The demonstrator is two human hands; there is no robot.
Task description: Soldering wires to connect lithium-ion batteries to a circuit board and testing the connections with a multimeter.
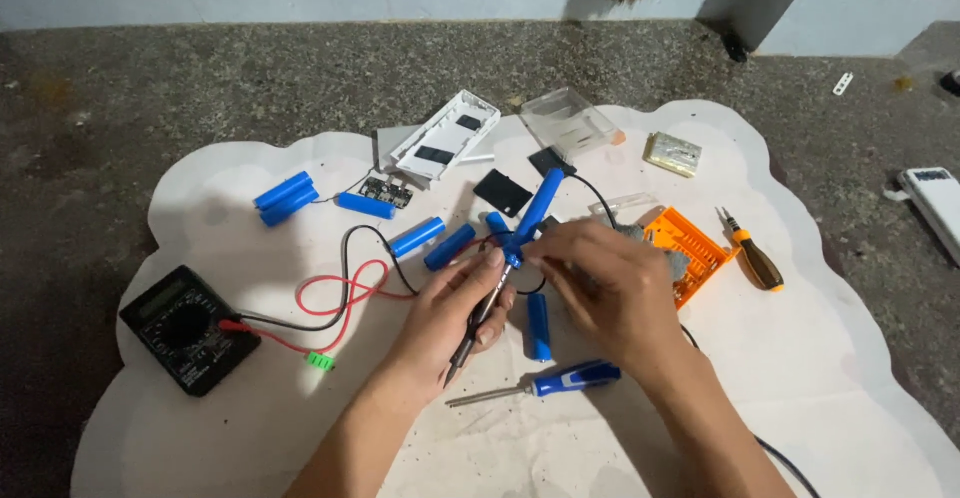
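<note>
Head view: white mat (pixel 250 428) spread wide on the floor (pixel 120 88), black multimeter (pixel 188 328) at nine o'clock. Both my hands meet at centre — left hand (pixel 450 308) closed around a dark probe (pixel 478 328), right hand (pixel 610 293) pinching a blue battery cell (pixel 512 245). Blue soldering iron (pixel 540 203) points toward one o'clock; blue screwdriver (pixel 560 380) lies at six.

left hand (pixel 455 303): bare, no glove, ring or watch
right hand (pixel 610 293): bare, likewise unadorned
forearms: both uncovered, no sleeve in view
</note>
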